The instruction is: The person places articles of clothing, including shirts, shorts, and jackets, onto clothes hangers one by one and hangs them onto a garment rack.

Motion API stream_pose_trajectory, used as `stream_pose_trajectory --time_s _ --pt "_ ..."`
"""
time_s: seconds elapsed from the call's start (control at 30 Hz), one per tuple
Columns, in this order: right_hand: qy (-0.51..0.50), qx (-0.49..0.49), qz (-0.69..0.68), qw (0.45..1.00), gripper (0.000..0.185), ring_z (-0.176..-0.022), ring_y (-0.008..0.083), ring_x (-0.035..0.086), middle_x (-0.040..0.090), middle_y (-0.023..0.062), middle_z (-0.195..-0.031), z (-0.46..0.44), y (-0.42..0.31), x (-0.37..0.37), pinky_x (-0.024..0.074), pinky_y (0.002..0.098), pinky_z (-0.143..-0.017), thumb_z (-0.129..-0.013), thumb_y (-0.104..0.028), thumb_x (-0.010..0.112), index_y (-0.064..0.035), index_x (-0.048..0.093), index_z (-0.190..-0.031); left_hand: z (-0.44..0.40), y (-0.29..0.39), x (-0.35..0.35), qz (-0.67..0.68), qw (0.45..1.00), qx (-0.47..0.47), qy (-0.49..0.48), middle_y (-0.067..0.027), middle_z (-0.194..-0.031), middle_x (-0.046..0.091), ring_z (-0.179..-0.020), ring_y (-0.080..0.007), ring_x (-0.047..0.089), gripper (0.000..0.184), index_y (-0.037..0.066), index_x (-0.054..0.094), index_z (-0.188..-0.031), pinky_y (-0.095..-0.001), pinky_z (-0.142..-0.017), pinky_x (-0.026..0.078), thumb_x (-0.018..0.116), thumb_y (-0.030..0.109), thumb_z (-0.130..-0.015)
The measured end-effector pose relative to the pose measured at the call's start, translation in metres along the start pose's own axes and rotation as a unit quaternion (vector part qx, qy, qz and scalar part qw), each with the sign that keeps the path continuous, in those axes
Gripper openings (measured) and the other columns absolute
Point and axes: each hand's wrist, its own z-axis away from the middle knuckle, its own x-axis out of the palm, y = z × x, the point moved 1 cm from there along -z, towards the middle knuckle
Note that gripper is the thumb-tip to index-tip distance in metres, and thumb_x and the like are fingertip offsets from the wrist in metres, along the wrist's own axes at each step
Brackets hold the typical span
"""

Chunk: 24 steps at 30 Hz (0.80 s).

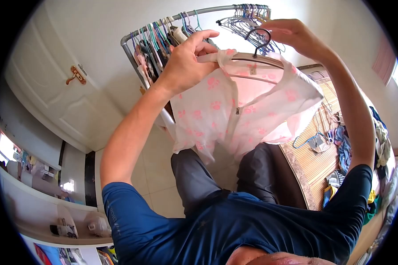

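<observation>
A white zip-up jacket point(203, 106) with pink paw prints hangs in front of me on a hanger point(261, 57) with a dark hook. Its front is partly unzipped, and the zipper pull sits midway down the opening. My left hand point(188, 64) pinches the jacket's shoulder near the collar, its index finger stretched out. Beside the top of the hook is my right hand point(292, 35), fingers extended and nothing visibly gripped. Whether it touches the hook is hard to tell.
Behind the jacket stands a grey clothes rack point(203, 9) with hung garments on its left and bare hangers point(247, 26) on its right. A bed with a slatted mat point(309, 172) lies to the right, bearing hangers and heaped clothes point(342, 145). A white door point(53, 84) is on the left.
</observation>
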Motion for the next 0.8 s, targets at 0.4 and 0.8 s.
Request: stream_pose_trajectory --time_s 0.4,0.8 --pt "-0.238 0.062 -0.051 0.968 0.032 -0.090 0.0143 0.068 0.075 0.0070 -0.099 -0.045 -0.063 0.033 0.0534 0.0282 -0.086 -0.087 -0.021 0.077 0.0001 0.077 -0.112 0.009 0.016 0.005 0.015 1.000 0.018 -0.018 -0.0026 -0.108 0.061 -0.084 -0.0064 0.062 0.075 0.006 0.048 -0.143 -0.0240 -0.074 0.052 0.086 0.000 -0.079" --pt "-0.114 0.043 -0.041 0.992 0.014 -0.085 0.0087 0.062 0.068 -0.0016 -0.087 -0.016 -0.020 0.017 0.0540 0.0284 -0.087 -0.085 0.004 0.079 0.0015 0.069 -0.095 0.011 -0.003 -0.003 0.018 1.000 0.010 -0.018 -0.0036 -0.111 0.073 -0.101 -0.0102 0.070 0.044 0.002 0.071 -0.122 -0.0246 -0.092 0.056 0.087 0.004 -0.081"
